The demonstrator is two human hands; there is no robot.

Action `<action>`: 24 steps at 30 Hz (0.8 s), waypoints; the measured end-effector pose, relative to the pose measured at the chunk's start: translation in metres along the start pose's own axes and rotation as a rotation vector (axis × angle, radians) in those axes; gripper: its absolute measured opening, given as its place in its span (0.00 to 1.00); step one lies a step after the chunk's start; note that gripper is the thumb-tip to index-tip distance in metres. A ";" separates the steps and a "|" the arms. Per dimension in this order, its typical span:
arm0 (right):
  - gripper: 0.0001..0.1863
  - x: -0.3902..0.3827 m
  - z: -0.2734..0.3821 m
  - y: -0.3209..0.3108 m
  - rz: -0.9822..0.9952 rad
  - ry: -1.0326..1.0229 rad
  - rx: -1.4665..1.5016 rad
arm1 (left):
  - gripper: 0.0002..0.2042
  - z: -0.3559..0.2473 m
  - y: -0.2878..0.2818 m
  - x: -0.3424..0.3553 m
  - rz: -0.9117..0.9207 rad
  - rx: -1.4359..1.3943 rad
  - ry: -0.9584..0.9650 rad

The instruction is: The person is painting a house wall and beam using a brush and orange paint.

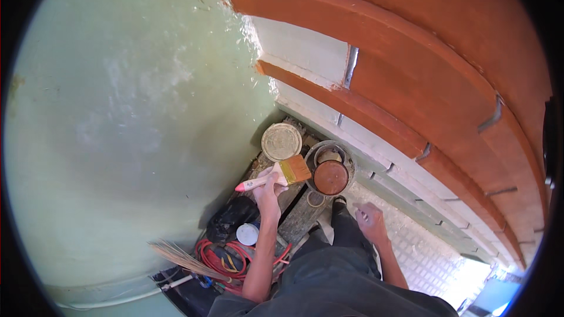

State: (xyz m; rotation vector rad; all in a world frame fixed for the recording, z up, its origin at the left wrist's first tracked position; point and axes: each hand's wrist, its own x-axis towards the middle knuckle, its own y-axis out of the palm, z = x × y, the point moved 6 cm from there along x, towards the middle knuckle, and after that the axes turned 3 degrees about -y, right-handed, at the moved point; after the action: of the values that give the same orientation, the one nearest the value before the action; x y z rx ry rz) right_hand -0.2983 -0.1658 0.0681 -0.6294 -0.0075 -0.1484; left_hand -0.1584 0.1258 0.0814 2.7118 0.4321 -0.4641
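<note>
My left hand (271, 191) grips the pale wooden handle of a wide paintbrush (295, 169), whose bristles are rust-orange. The brush is above a wooden plank platform (294, 206), beside a round, dirty-lidded bucket (282, 141). To its right sits a larger tub (348, 158) holding a container of reddish-brown paint (331, 177), with a small round can (315, 198) below. My right hand (369, 220) hangs beside my leg with fingers curled; I cannot make out whether anything is inside them. A curved, ribbed surface (411, 82) is partly coated rust-orange, partly white.
A pale green wall (117, 111) rises on the left. Near my left forearm lie a black bag (229, 217), a white-topped can (247, 234), red hoses (214, 252) and a straw broom (182, 256). Textured flooring (429, 258) shows at the lower right, below the curved ribs.
</note>
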 end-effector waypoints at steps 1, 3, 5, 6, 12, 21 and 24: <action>0.12 -0.006 -0.018 0.002 0.010 0.031 -0.016 | 0.13 0.003 0.008 0.002 0.028 -0.045 -0.003; 0.12 -0.019 -0.069 0.015 0.139 0.069 -0.084 | 0.12 0.006 0.020 0.004 0.015 -0.098 -0.033; 0.14 -0.026 -0.122 0.033 0.323 0.128 -0.133 | 0.10 0.010 0.031 0.017 0.045 -0.145 -0.044; 0.15 -0.018 -0.127 0.034 0.356 0.044 -0.093 | 0.11 0.013 0.036 0.027 0.072 -0.207 -0.044; 0.14 0.016 -0.187 0.057 0.442 0.104 -0.052 | 0.12 0.007 0.077 0.070 0.161 -0.391 0.110; 0.15 -0.003 -0.225 0.082 0.610 0.185 -0.033 | 0.22 -0.019 0.097 0.091 0.179 -0.214 0.267; 0.15 -0.003 -0.224 0.080 0.558 0.177 -0.029 | 0.24 -0.023 0.114 0.094 0.240 -0.142 0.220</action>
State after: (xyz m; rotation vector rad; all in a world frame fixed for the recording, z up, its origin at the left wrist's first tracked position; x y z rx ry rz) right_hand -0.2985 -0.2329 -0.1606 -0.6246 0.3395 0.3367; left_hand -0.0280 0.0552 0.1002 2.6395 0.1818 -0.0676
